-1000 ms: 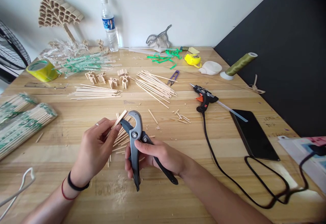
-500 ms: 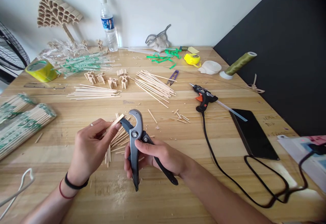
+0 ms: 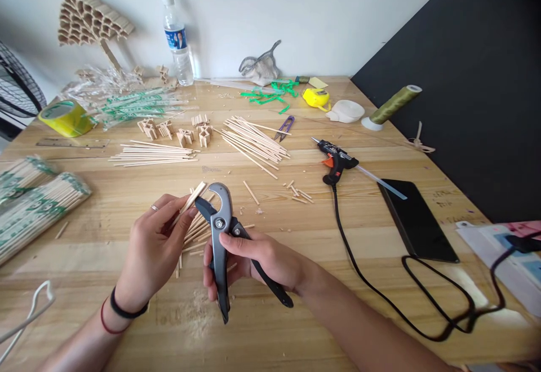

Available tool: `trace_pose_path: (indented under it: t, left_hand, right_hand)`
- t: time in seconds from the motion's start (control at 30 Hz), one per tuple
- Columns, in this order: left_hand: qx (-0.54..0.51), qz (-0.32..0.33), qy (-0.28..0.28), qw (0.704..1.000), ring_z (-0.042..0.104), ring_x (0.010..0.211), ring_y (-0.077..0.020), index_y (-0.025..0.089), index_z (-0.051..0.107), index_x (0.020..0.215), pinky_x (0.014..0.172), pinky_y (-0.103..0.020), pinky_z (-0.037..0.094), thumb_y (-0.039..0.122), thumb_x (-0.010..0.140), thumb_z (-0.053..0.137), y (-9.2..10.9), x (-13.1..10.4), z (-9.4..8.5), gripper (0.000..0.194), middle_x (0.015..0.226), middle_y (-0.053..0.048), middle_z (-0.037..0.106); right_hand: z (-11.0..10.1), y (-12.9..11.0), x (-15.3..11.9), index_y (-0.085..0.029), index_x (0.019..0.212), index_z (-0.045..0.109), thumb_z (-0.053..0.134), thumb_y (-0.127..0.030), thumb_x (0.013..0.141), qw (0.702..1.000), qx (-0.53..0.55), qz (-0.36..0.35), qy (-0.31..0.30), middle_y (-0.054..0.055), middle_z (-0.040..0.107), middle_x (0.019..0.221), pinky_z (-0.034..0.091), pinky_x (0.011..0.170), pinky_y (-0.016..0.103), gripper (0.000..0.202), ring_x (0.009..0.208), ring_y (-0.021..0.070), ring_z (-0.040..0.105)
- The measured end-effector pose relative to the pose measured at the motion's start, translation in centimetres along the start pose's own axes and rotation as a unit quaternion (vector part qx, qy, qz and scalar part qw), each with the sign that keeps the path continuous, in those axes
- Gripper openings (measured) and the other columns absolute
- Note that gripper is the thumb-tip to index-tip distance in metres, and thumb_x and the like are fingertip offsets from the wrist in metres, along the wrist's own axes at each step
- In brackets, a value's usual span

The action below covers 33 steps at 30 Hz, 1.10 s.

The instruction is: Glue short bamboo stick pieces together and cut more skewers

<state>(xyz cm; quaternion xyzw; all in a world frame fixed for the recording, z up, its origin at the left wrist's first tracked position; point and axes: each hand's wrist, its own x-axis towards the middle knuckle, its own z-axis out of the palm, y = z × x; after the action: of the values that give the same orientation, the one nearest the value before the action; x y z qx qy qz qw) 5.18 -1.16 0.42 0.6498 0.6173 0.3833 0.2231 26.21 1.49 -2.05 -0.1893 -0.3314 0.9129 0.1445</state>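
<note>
Between the thumb and fingers of my left hand [image 3: 154, 242] a few short wooden sticks [image 3: 195, 194] are pinched, their ends pointing up and right. My right hand [image 3: 257, 259] is wrapped round the handles of hand pruners [image 3: 220, 242], whose jaws stand apart. The dark blade lies right beside the stick ends and my left thumb; whether it touches them I cannot tell. Under both hands lies a loose pile of wooden sticks [image 3: 198, 231], partly hidden. Sawdust [image 3: 198, 313] is scattered on the wooden table [image 3: 304, 327] in front.
Beyond my hands lie two bundles of sticks [image 3: 253, 144] [image 3: 154, 153] and small glued stick pieces [image 3: 185, 137]. A hot glue gun [image 3: 336, 160] with its cord and a black tablet-like slab [image 3: 418, 220] are at the right. Packaged sticks [image 3: 46, 208] lie at the left, a bottle [image 3: 177, 45] at the back.
The held stick ends have tilted a little more upright, and the pruners have shifted slightly left. The whole view has drifted slightly. Both hands keep their hold.
</note>
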Motion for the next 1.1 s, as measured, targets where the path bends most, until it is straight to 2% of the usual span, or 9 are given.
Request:
trace_pose_path:
  t: [0.2, 0.47, 0.73, 0.93, 1.1]
  left_hand:
    - [0.015, 0.014, 0.019, 1.000, 0.061, 0.070, -0.0140, 0.018, 0.078, 0.093, 0.059, -0.025, 0.045, 0.028, 0.099, 0.064, 0.4, 0.1, -0.2, 0.018, 0.084, -0.003, 0.070]
    - [0.030, 0.018, 0.044, 0.998, 0.053, 0.059, -0.0111, 0.017, 0.081, 0.091, 0.053, -0.025, 0.040, 0.028, 0.097, 0.067, 0.6, 0.2, -0.4, 0.018, 0.075, -0.001, 0.067]
    - [0.011, 0.022, -0.015, 1.000, 0.053, 0.061, -0.0117, 0.016, 0.079, 0.102, 0.050, -0.023, 0.041, 0.033, 0.096, 0.070, 0.6, 0.3, -0.5, 0.020, 0.081, -0.002, 0.063]
    - [0.038, 0.063, 0.023, 0.997, 0.053, 0.060, -0.0101, 0.017, 0.082, 0.101, 0.055, -0.022, 0.041, 0.030, 0.093, 0.077, -0.1, 0.2, -0.6, 0.015, 0.078, 0.001, 0.065]
    - [0.034, 0.063, 0.033, 0.997, 0.048, 0.056, -0.0086, 0.019, 0.083, 0.099, 0.054, -0.023, 0.038, 0.032, 0.092, 0.081, -0.4, 0.3, -0.8, 0.015, 0.074, 0.004, 0.063]
  right_hand:
    - [0.1, -0.2, -0.1, -0.014, 0.101, 0.068, 0.070, -0.069, 0.090, 1.000, 0.007, 0.007, -0.005, 0.009, 0.073, 0.090, 0.056, 0.082, 0.037, 0.056, 0.076, 0.0202, 0.072]
    - [0.1, 0.0, 0.0, -0.015, 0.101, 0.067, 0.069, -0.069, 0.092, 1.000, 0.002, -0.002, -0.010, 0.009, 0.073, 0.089, 0.055, 0.083, 0.038, 0.055, 0.076, 0.0206, 0.071]
    - [0.0, 0.0, 0.1, -0.013, 0.099, 0.071, 0.069, -0.070, 0.091, 1.000, -0.005, -0.022, 0.000, 0.010, 0.073, 0.093, 0.055, 0.084, 0.038, 0.057, 0.081, 0.0216, 0.072]
    - [0.1, -0.1, 0.0, -0.013, 0.099, 0.070, 0.068, -0.070, 0.092, 1.000, -0.008, -0.016, -0.007, 0.009, 0.072, 0.094, 0.054, 0.085, 0.036, 0.057, 0.078, 0.0196, 0.071]
    - [0.1, 0.1, 0.2, -0.014, 0.101, 0.070, 0.069, -0.070, 0.091, 1.000, -0.007, -0.007, -0.002, 0.010, 0.073, 0.094, 0.055, 0.085, 0.036, 0.058, 0.078, 0.0197, 0.072]
